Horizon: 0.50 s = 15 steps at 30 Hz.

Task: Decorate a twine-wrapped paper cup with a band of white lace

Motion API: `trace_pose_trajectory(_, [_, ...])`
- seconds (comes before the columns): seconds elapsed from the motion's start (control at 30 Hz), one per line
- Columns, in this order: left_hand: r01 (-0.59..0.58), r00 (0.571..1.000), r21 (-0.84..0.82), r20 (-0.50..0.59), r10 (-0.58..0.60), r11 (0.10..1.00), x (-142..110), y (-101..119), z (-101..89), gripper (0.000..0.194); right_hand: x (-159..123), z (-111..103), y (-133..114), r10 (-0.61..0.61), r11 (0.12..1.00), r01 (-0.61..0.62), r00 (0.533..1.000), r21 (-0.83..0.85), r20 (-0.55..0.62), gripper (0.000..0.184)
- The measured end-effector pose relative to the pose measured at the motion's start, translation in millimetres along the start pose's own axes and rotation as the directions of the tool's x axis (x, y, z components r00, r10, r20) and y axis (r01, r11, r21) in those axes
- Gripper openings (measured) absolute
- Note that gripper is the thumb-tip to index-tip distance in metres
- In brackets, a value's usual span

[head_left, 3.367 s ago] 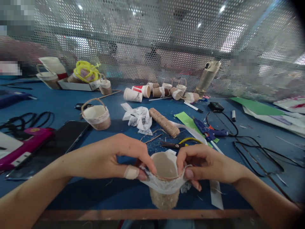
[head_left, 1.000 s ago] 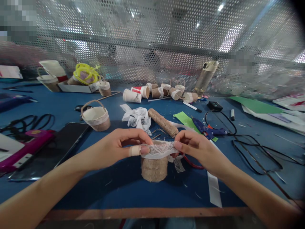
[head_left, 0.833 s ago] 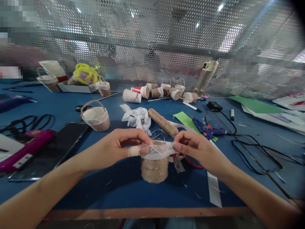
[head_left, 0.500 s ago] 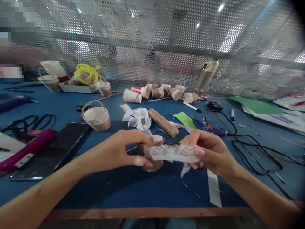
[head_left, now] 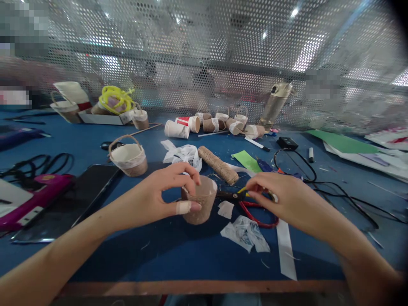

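Left fingers (head_left: 187, 182): pinched, little gap, on the wall of a brown, twine-textured round cup (head_left: 206, 206).
Right fingers (head_left: 255, 182): half-curled at black-bladed scissors with red and yellow handles (head_left: 235, 196); whether gripping cannot be told.
Blue tabletop (head_left: 153, 259): beneath it all.
Cup: near the front edge; light pressure should keep it round.
Scissors: just beside the cup, blades toward it; best handled by the loops, tips clear of the left fingers.
Crumpled white lace piece (head_left: 245, 233): nearer the edge; best left flat, unsnagged.
Small white scrap (head_left: 225, 209): between cup and red loop.

Right fingers (head_left: 259, 180) partly hide the scissors (head_left: 235, 196); the left edge crops a pink device (head_left: 47, 189); beyond the mesh (head_left: 204, 38), all blurs.
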<state>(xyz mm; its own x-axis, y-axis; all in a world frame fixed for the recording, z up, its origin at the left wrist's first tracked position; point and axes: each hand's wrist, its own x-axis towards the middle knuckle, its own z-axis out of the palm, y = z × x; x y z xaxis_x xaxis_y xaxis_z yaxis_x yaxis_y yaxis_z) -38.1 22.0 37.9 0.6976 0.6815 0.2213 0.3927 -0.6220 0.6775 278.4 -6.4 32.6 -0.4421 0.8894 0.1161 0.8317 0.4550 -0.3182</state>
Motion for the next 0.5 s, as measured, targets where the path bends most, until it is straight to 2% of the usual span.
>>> trace_pose_trajectory(0.07, [0.047,0.999,0.001,0.005,-0.047,0.999,0.4,4.5,2.0,0.020,-6.5,-1.0,7.9,0.032,0.992,-0.019,0.993,-0.121,0.112,0.010])
trace_pose_trajectory(0.17, [0.117,0.993,-0.049,0.023,-0.116,0.992,0.5,6.9,8.8,0.026,-10.8,5.3,12.4,0.032,0.990,-0.003,0.979,-0.143,0.200,0.025])
trace_pose_trajectory(0.23, [0.144,0.989,-0.089,-0.009,-0.145,0.986,0.5,6.3,13.9,0.029,-9.4,11.3,12.3,0.031,0.988,0.003,0.978,-0.157,0.208,0.034])
trace_pose_trajectory(0.3, [0.177,0.982,-0.122,-0.042,-0.183,0.977,0.7,5.6,17.0,0.042,-6.8,15.2,11.8,0.024,0.985,0.010,0.981,-0.173,0.193,0.037])
trace_pose_trajectory(0.4, [0.240,0.970,-0.105,0.001,-0.241,0.965,1.0,5.7,15.9,0.061,-4.2,14.1,10.0,0.022,0.988,0.006,0.983,-0.152,0.182,0.035])
trace_pose_trajectory(0.5, [0.265,0.964,-0.109,0.021,-0.265,0.958,0.6,5.5,11.5,0.063,-3.3,7.2,6.1,0.059,0.987,-0.031,0.983,-0.157,0.175,0.029])
